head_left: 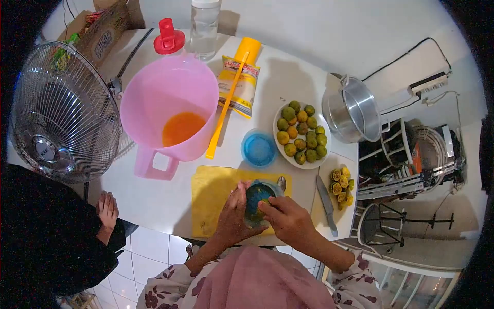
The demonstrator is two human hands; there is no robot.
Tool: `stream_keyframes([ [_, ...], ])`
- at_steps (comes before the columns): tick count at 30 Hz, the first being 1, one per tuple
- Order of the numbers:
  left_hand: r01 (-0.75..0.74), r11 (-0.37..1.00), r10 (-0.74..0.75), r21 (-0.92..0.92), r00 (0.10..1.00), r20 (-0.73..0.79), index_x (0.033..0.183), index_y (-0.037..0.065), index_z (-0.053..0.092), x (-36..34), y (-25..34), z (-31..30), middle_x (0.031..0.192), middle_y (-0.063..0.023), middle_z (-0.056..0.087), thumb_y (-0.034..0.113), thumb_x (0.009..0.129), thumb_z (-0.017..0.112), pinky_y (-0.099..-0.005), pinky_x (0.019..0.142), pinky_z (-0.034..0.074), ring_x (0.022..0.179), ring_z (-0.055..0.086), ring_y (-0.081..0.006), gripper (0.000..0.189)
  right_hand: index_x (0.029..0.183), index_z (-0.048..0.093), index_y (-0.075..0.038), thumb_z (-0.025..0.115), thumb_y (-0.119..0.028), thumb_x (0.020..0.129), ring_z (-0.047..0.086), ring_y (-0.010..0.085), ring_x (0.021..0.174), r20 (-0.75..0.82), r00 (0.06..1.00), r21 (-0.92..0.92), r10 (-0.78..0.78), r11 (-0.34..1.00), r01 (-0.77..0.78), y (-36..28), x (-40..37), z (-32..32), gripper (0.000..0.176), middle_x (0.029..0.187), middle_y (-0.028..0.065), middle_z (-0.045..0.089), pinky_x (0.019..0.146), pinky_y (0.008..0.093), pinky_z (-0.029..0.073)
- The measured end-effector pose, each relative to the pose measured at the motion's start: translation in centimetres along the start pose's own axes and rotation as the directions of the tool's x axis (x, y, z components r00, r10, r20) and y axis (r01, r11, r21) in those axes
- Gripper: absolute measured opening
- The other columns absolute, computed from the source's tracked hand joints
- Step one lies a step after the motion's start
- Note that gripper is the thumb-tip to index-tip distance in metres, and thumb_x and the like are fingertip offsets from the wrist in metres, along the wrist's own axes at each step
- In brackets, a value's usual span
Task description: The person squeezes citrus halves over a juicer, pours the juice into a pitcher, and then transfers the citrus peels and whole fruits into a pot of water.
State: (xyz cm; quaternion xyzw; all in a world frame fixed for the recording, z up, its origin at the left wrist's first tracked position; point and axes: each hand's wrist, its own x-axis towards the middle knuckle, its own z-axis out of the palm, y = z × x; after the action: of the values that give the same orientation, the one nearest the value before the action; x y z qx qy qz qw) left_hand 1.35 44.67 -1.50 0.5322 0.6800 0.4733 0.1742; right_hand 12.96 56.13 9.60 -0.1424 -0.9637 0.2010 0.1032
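My left hand (232,215) is wrapped round the side of a small container with a dark blue-green inside (254,194), which looks like a hand citrus juicer and sits on a yellow cutting board (208,198). Pinched in the fingers of my right hand (289,219) is a small yellow-green citrus piece (264,203), held at the container's right side. The fingers partly cover this piece. Behind the container, a spoon (281,183) lies on the board. Farther back stands a blue round bowl (259,149). A white plate (278,135) carries several whole green and orange citrus fruits (302,131).
Squeezed citrus halves (339,185) lie at the right, beside a knife (325,203). A pink jug (203,129) holds orange liquid. An aluminium pot (350,116) stands back right. A fan (62,113) is at the left, near another person's hand (107,210).
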Motion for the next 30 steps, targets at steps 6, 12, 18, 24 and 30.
stream_keyframes([
  [6,-0.01,1.0,0.01,-0.014,1.0,-0.017,0.145,-0.005,0.006,0.1,0.0,0.0,0.144,-0.0251,0.032,0.037,0.062,0.084,-0.0519,0.109,0.028,0.131,0.035,-0.043,0.122,0.105,0.065,-0.006,0.074,-0.004,0.072,0.064,0.03,0.081,-0.075,0.994,0.051,0.076,0.996,-0.073,-0.4,-0.8,1.2,0.034,0.096,0.0172,0.059,0.067,0.0356,0.055],
  [12,-0.032,0.999,0.032,-0.005,0.999,-0.038,0.144,-0.008,0.009,0.3,0.3,-0.2,0.142,-0.0267,0.035,0.034,0.061,0.085,-0.0489,0.108,0.03,0.129,0.038,-0.0429,0.12,0.102,0.066,-0.006,0.071,0.0,0.071,0.062,0.03,0.081,-0.24,0.97,-0.08,0.043,0.995,-0.064,-1.1,-1.3,3.0,0.032,0.094,0.0167,0.058,0.066,0.0358,0.054],
  [18,-0.094,0.995,0.096,0.022,0.99,-0.108,0.142,-0.013,0.015,0.8,0.8,-0.6,0.139,-0.0277,0.039,0.029,0.06,0.085,-0.0466,0.107,0.034,0.128,0.04,-0.0433,0.115,0.1,0.066,-0.006,0.072,-0.001,0.073,0.061,0.0281,0.079,-0.364,0.931,-0.08,0.04,0.994,-0.074,-1.2,-1.5,3.8,0.028,0.093,0.0145,0.058,0.062,0.0355,0.051],
  [24,-0.11,0.993,0.106,-0.043,0.99,-0.094,0.142,-0.013,0.013,0.7,1.6,-1.3,0.139,-0.0274,0.038,0.025,0.056,0.088,-0.0464,0.107,0.033,0.128,0.038,-0.0441,0.12,0.102,0.065,-0.005,0.071,-0.006,0.08,0.062,0.0179,0.075,-0.046,0.878,0.703,0.477,0.639,-0.311,1.4,-1.7,1.6,0.023,0.097,0.0085,0.059,0.066,0.0288,0.051],
  [30,-0.055,0.997,0.053,-0.049,0.998,-0.045,0.144,-0.01,0.009,0.6,1.5,-1.3,0.142,-0.0266,0.035,0.025,0.055,0.089,-0.0469,0.109,0.03,0.131,0.034,-0.0436,0.125,0.105,0.066,-0.009,0.067,-0.004,0.081,0.06,0.0213,0.096,-0.087,0.982,0.385,0.165,0.915,-0.12,0.4,-1.1,-0.6,0.024,0.104,0.0082,0.059,0.077,0.0318,0.052],
])
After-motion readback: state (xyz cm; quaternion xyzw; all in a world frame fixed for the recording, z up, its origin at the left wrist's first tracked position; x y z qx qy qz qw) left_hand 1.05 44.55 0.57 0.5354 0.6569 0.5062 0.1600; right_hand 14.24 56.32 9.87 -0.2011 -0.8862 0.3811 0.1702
